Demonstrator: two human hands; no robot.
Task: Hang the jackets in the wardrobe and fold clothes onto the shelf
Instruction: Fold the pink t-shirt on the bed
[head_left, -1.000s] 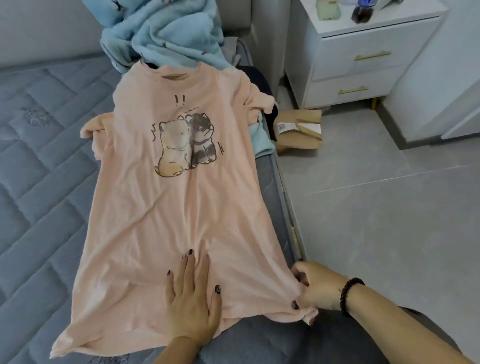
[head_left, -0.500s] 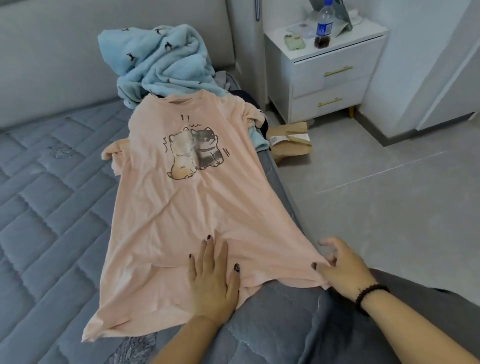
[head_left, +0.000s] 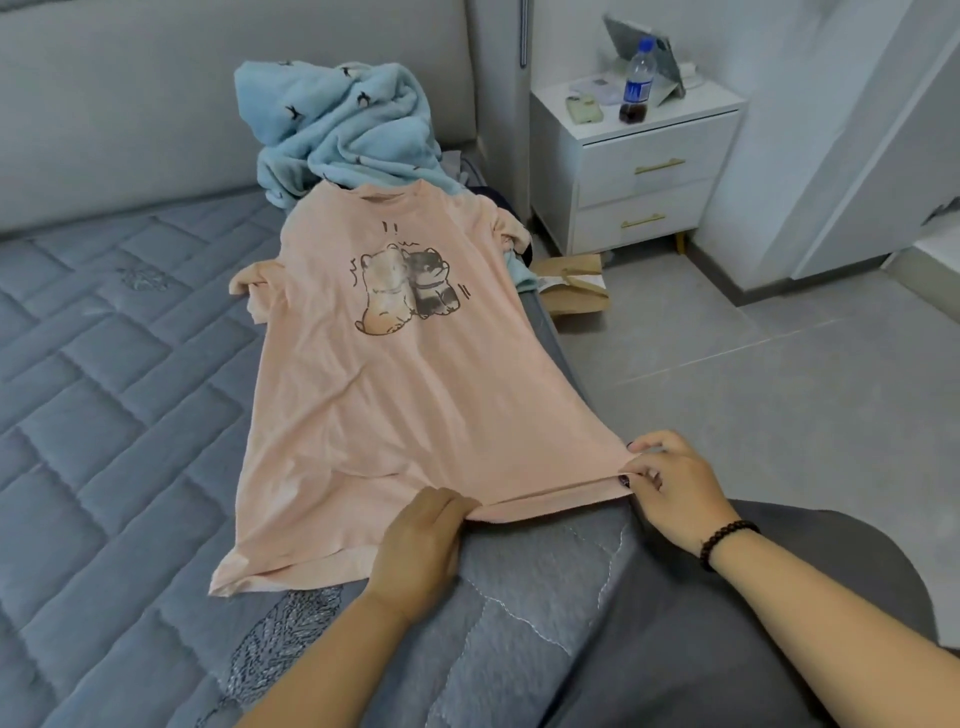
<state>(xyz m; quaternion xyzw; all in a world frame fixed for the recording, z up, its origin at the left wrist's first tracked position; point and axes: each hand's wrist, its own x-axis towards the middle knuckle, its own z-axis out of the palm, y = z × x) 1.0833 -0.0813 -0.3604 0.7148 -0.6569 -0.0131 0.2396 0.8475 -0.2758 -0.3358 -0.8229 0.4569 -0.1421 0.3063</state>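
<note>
Pink shirt (head_left: 395, 395) lies flat on the bed (head_left: 104, 364); left hand (head_left: 418, 540) grips its bottom hem, right hand (head_left: 670, 488) pinches the hem corner.

Grey-blue quilted mattress (head_left: 104, 389), running from near edge to headboard. Spread flat along its right side, a peach T-shirt (head_left: 395, 405) with cartoon print. At far end, heaped, a light-blue fleece garment (head_left: 337, 130).

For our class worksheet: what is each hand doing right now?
Left hand: gripping the T-shirt hem.
Right hand: pinching the hem's right corner.
</note>
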